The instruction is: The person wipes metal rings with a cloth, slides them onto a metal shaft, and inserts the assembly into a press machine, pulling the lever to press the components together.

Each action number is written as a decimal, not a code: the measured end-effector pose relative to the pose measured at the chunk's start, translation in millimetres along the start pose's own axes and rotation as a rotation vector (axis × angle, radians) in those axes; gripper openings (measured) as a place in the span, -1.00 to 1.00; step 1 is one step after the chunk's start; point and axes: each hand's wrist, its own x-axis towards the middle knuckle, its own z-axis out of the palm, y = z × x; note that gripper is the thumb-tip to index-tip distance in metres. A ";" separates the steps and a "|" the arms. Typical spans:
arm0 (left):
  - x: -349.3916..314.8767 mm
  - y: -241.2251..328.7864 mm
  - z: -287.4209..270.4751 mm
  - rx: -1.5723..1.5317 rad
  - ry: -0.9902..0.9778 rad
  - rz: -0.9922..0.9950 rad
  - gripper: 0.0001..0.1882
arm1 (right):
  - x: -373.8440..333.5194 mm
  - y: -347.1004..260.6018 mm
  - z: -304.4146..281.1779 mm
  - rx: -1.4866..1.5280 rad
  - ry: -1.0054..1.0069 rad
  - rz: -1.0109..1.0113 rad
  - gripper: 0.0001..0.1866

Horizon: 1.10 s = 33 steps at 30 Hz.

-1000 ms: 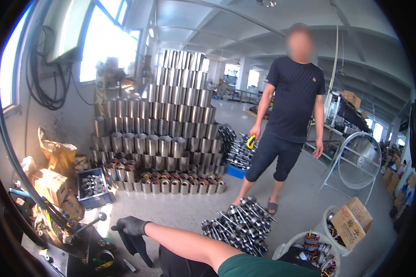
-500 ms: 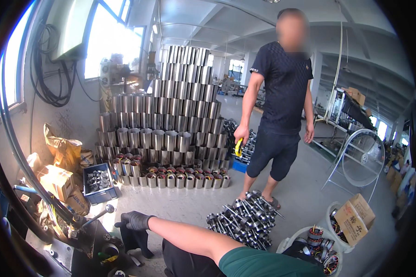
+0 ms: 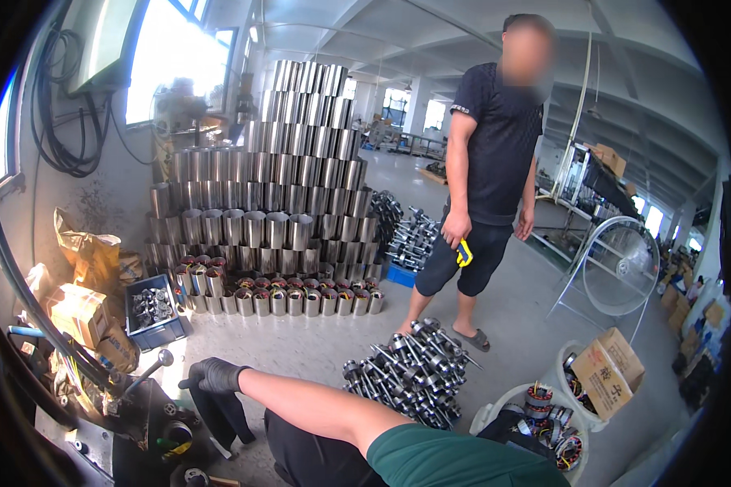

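Observation:
My right hand (image 3: 216,376), in a dark grey glove, reaches to the lower left on a bare forearm with a green sleeve. Its fingers are closed around the top of a limp black cloth-like piece (image 3: 222,417), which hangs down beside the dark machine. Just left of the hand stands a metal lever with a round knob (image 3: 165,357). Below it, the machine (image 3: 130,422) has a round opening (image 3: 176,432) with something yellow and green at it. My left hand is not in view.
Shiny metal cylinders (image 3: 284,195) are stacked beyond. A blue crate (image 3: 156,329) holds metal parts. Rotors on shafts (image 3: 410,369) lie heaped beside my arm, near tubs of wound stators (image 3: 544,418). A person (image 3: 499,146) stands there with a yellow tool (image 3: 464,253).
The view has turned slightly right, so most things sit further left. The standing person's yellow tool is now held further forward from the leg. My right hand keeps its closed hold.

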 end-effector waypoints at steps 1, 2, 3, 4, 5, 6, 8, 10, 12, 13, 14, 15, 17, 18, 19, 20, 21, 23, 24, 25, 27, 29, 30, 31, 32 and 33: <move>3.0 -3.4 -2.5 0.024 -0.009 0.033 -0.45 | 2.1 3.2 -0.2 -0.004 0.014 -0.034 -0.67; 2.7 -3.0 -1.3 0.029 -0.014 0.028 -0.45 | 3.1 3.9 -0.1 0.010 0.014 -0.032 -0.68; 1.9 -1.4 0.7 0.052 -0.038 0.074 -0.45 | 3.6 4.7 0.2 0.013 0.020 -0.025 -0.68; 1.7 -0.2 2.9 0.075 -0.064 0.119 -0.46 | 4.2 5.6 -0.2 0.200 0.005 -0.016 -0.70; 1.8 0.3 2.7 0.081 -0.065 0.113 -0.46 | 4.5 3.8 0.2 0.389 -0.013 -0.009 -0.72; 3.2 1.0 2.0 0.056 -0.068 0.105 -0.47 | 4.9 2.1 0.3 0.394 0.022 0.005 -0.76; -3.8 7.2 6.4 0.035 -0.061 0.091 -0.48 | 1.6 -4.9 1.8 0.098 0.041 0.022 -0.77; -16.5 22.7 24.5 0.013 0.061 0.090 -0.53 | 2.9 -14.8 6.4 0.114 0.055 0.073 -0.75; -3.5 15.7 20.6 -0.007 -0.016 0.150 -0.56 | 10.4 -12.6 2.8 0.529 0.188 -0.043 -0.70; 2.7 10.8 13.9 -0.038 -0.070 0.205 -0.59 | 14.3 -22.9 4.4 0.728 0.245 -0.083 -0.68; 2.1 10.8 9.7 -0.034 -0.056 0.202 -0.59 | 14.6 -34.2 10.5 0.917 0.244 -0.053 -0.66; 0.5 12.6 5.5 -0.004 -0.017 0.197 -0.62 | 13.9 -40.7 19.8 0.947 0.280 -0.082 -0.67; 1.2 13.6 5.4 0.038 0.010 0.193 -0.65 | -1.0 -41.5 31.3 0.343 0.356 0.087 -0.69; 5.8 11.2 10.5 0.065 0.075 0.219 -0.68 | 6.2 -10.7 55.0 0.469 0.424 0.076 -0.72; 10.0 5.5 9.4 0.087 0.159 0.244 -0.71 | 5.7 -7.5 73.8 0.793 0.386 0.186 -0.79; 22.8 -6.8 -1.7 0.087 0.165 0.248 -0.71 | 0.4 -3.9 91.8 0.985 0.375 0.202 -0.78; 44.0 -22.1 -24.2 0.102 0.092 0.272 -0.72 | -2.2 1.5 103.4 1.175 0.362 0.219 -0.76; 34.2 -29.1 -50.6 0.123 0.094 0.279 -0.73 | -19.4 -36.6 130.0 1.257 0.277 0.265 -0.74; 23.4 -24.8 -47.8 0.223 0.190 0.318 -0.73 | -28.3 -52.8 137.9 1.321 0.241 0.306 -0.71; 21.8 -17.6 -31.2 0.329 0.237 0.368 -0.73 | -29.3 -43.3 144.3 1.325 0.263 0.305 -0.71; 29.0 -16.1 -16.9 0.396 0.186 0.426 -0.73 | -26.5 -20.0 181.7 1.154 0.365 0.163 -0.66; 26.7 -20.8 -36.8 0.461 0.214 0.464 -0.72 | -43.2 -42.4 197.3 1.270 -0.006 0.306 -0.62; 25.5 -23.3 -39.7 0.534 0.281 0.524 -0.72 | -53.7 -62.0 202.5 1.317 -0.016 0.277 -0.62; 25.4 -24.7 -38.8 0.607 0.341 0.586 -0.72 | -60.9 -68.4 207.5 1.362 -0.019 0.246 -0.62; 25.6 -22.9 -27.8 0.612 0.309 0.581 -0.72 | -58.5 -60.7 219.0 1.219 0.013 0.151 -0.61; 23.7 -19.8 -21.9 0.611 0.354 0.567 -0.71 | -54.6 -62.5 222.8 1.075 0.026 0.063 -0.61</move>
